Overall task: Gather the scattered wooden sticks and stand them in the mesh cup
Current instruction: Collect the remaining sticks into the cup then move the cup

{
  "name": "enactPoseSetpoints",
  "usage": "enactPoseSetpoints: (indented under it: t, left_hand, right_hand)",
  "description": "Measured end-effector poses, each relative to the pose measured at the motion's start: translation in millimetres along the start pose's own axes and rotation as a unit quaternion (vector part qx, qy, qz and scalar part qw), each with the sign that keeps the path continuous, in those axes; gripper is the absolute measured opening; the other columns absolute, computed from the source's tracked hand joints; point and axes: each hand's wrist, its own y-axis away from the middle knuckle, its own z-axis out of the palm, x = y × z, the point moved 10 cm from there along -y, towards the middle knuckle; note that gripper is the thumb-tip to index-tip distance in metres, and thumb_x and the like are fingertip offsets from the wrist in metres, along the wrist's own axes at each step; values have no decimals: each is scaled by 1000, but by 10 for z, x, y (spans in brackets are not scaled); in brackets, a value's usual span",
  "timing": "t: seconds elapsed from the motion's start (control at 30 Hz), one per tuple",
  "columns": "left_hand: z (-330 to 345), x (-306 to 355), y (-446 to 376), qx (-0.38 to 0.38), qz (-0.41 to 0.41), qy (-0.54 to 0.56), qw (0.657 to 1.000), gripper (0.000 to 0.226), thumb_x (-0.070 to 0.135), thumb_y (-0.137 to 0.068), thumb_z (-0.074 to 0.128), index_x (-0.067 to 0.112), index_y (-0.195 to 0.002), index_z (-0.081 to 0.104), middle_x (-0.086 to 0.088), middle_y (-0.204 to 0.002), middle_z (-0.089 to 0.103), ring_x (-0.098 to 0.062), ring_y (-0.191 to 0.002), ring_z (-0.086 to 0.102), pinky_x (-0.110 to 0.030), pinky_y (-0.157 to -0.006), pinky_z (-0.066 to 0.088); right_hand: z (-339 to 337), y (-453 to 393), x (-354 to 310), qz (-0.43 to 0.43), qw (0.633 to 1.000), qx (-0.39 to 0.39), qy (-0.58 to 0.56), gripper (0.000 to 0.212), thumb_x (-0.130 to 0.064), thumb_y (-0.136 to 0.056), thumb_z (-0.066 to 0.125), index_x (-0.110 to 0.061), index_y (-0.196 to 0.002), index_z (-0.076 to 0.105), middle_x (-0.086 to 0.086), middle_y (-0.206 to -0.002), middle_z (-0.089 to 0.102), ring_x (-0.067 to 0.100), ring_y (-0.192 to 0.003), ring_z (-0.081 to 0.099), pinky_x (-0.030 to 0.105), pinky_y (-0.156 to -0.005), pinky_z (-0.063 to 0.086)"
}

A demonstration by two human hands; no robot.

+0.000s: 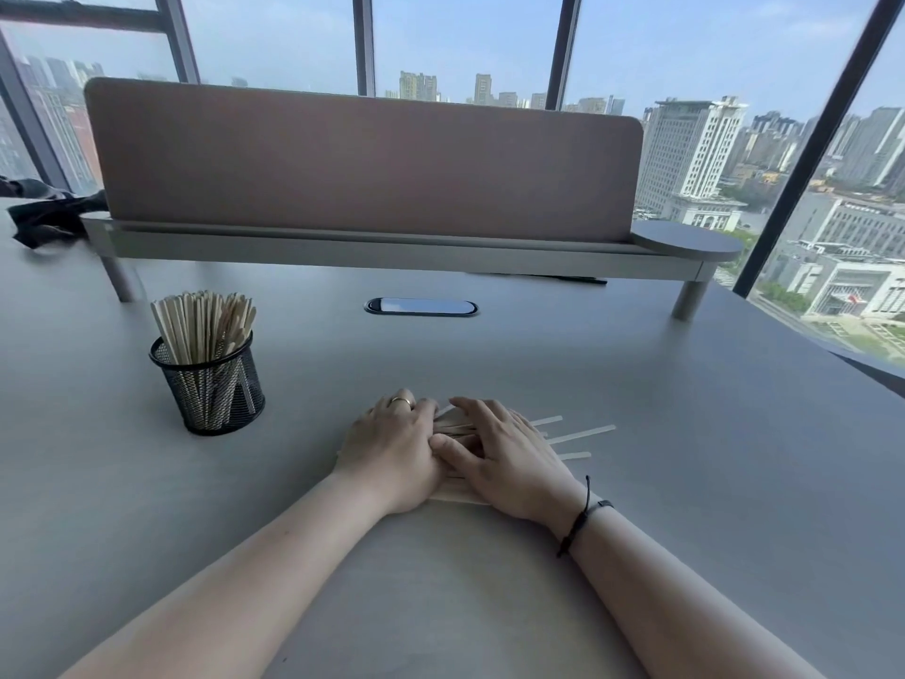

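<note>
One black mesh cup (208,384) stands upright on the grey surface (489,355), off to the person's left, and it is already packed with a thick bunch of wooden sticks (203,325), too many and too close together to count. A second lot, the loose sticks (580,434), lies flat in front of the person, near the middle of the surface and well apart from the cup. Four or so pale ends fan out past the right side; the rest are covered, so their full number cannot be told.

Two hands are on that pile, side by side and touching each other. The left hand (392,453), with one ring (401,400) on a finger, lies palm down with the fingers curved loosely over the sticks. The right hand (509,458), with one dark cord bracelet (580,519) at the wrist, is spread wider, fingers flat and slightly apart, pressing on the sticks. Neither hand is closed around anything; both only rest on the pile.

Behind, one padded divider (362,169) on a raised shelf crosses the surface.
</note>
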Motion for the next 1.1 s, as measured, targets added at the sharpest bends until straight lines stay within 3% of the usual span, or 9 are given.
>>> enactPoseSetpoints:
  t: [0.13, 0.27, 0.47, 0.57, 0.67, 0.77, 0.83, 0.97, 1.1]
  left_hand:
    - [-89, 84, 42, 41, 31, -16, 999, 36, 43, -91, 38, 19, -112, 55, -3, -113, 63, -31, -104, 63, -38, -74, 40]
    - [-122, 75, 45, 69, 44, -7, 997, 27, 43, -93, 44, 19, -101, 53, -2, -105, 67, -30, -98, 65, -36, -66, 33]
    - [-168, 126, 83, 82, 66, -9, 994, 47, 69, -88, 50, 24, -100, 54, -2, -99, 72, -28, -97, 68, -36, -67, 40]
    - [-185, 120, 93, 97, 70, -16, 993, 64, 84, -81, 44, 23, -96, 57, -2, -94, 72, -27, -93, 69, -36, -67, 44]
    - [-211, 77, 82, 96, 58, -11, 994, 65, 89, -74, 42, 24, -84, 48, -1, -91, 70, -27, -90, 68, -34, -62, 36]
    - [-267, -9, 84, 120, 49, 13, 991, 69, 92, -67, 46, 23, -74, 42, 0, -76, 65, -28, -75, 67, -33, -57, 31]
    - [-306, -51, 100, 168, 72, 16, 983, 72, 94, -64, 43, 22, -66, 39, 6, -58, 49, -28, -58, 62, -30, -50, 27]
    - [-412, -99, 153, 240, 94, 33, 966, 65, 73, -68, 73, 22, -62, 33, 9, -51, 34, -29, -42, 48, -24, -46, 29]
    - [-467, -201, 165, 243, 53, 53, 967, 47, 51, -70, 84, 18, -66, 51, 1, -53, 57, -34, -48, 58, -27, -48, 36]
  right_hand:
    - [9, 7, 19, 6, 1000, -2, -15, 73, -77, -86, 39, -35, -146, 37, -3, -143, 49, 15, -135, 43, 29, -110, 30]
    - [-16, 7, 52, 14, 999, 13, -43, 80, -83, -79, 41, -38, -145, 35, -5, -142, 46, 15, -132, 46, 30, -106, 37]
    - [-160, 37, 89, 16, 991, 56, -123, 85, -82, -75, 46, -34, -144, 39, -8, -139, 47, 8, -128, 47, 23, -100, 38]
    - [-235, 52, 158, 27, 980, 90, -174, 69, -66, -84, 57, -29, -141, 45, -8, -134, 51, 1, -127, 47, 20, -100, 37]
    - [-331, 73, 227, 38, 968, 133, -207, 53, -53, -89, 62, -29, -135, 51, -9, -128, 57, -1, -120, 51, 17, -96, 41]
    - [-417, 90, 285, 46, 963, 159, -213, 50, -55, -89, 60, -29, -131, 54, -9, -125, 60, 1, -118, 54, 26, -98, 44]
    - [-509, 107, 346, 58, 967, 176, -175, 50, -62, -90, 53, -31, -130, 54, -10, -125, 58, 6, -118, 54, 33, -99, 44]
    - [-725, 165, 590, 134, 970, 201, -22, 57, -70, -90, 38, -30, -125, 58, -3, -127, 58, 21, -119, 53, 43, -107, 35]
    - [-507, 160, 1000, 228, 969, 94, 30, 70, -75, -87, 30, -28, -134, 52, 2, -141, 51, 20, -139, 34, 48, -116, 20]
